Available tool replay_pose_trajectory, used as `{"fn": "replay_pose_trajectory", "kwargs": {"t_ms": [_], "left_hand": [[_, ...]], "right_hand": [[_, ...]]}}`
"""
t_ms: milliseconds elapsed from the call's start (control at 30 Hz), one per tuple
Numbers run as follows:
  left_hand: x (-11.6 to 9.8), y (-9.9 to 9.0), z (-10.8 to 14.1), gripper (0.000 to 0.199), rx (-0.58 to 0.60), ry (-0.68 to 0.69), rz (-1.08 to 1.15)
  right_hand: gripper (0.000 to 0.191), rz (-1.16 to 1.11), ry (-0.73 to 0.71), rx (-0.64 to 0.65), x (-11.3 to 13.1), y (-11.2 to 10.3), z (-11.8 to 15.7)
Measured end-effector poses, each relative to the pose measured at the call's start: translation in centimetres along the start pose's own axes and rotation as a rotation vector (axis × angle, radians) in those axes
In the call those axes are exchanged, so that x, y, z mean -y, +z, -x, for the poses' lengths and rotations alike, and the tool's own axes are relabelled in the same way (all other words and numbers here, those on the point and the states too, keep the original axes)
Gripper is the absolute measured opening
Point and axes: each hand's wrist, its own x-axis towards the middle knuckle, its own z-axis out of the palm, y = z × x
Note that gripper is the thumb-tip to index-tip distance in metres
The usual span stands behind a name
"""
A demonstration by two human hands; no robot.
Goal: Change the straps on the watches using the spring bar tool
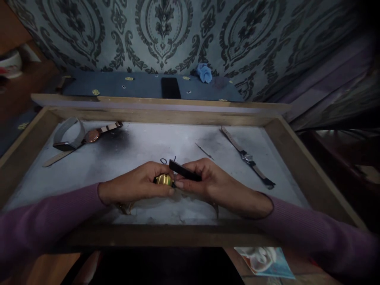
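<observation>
My left hand (144, 180) is closed around a small gold watch (164, 179), its shiny round case showing between thumb and fingers. Close against it, my right hand (204, 178) pinches a flat black strap (185, 171) whose free end points up and to the left. Whether the strap is joined to the case is hidden by my fingers. A thin dark loop (163, 161) pokes up behind my left fingertips. Beyond my right hand, a slim metal tool (204, 151) with a pointed end lies on the white surface.
I work over a shallow wooden tray (166, 116). On its left lie a grey-banded watch (69, 134) and a rose-gold watch (92, 136); a silver watch (247, 158) lies right. Behind the tray are a black phone (170, 88) and a blue cloth (204, 73).
</observation>
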Motion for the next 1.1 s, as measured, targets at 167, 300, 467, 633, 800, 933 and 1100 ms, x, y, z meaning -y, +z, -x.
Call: {"fn": "replay_pose_trajectory", "kwargs": {"t_ms": [167,300,467,633,800,933,1100], "left_hand": [[-2.1,-0.1,-0.5,0.011,-0.012,-0.263,0.089],[-2.7,-0.1,-0.7,0.012,0.085,-0.405,0.07],[-2.7,0.1,-0.8,0.012,0.122,-0.383,0.113],[-2.7,-0.1,-0.7,0.012,0.056,-0.306,0.135],[-2.4,-0.3,-0.4,0.016,-0.02,-0.226,0.104],[-1.7,-0.5,-0.1,0.021,-0.007,-0.215,0.09],[-1.1,-0.5,-0.1,0.017,0.015,-0.199,0.037]], "right_hand": [[0.023,-0.281,0.161,-0.009,0.3,0.1,0.0],[0.029,-0.323,0.238,0.044,-0.1,0.1,-0.1],[0.029,-0.335,0.192,0.079,-0.6,-0.3,0.1],[0.027,-0.328,0.13,0.057,-0.4,-0.5,0.2],[0.029,-0.242,0.066,0.05,0.1,-0.8,0.3],[0.02,-0.179,0.039,0.05,0.2,-0.8,0.4],[0.012,-0.202,0.073,-0.007,0.0,-0.4,0.3]]}}
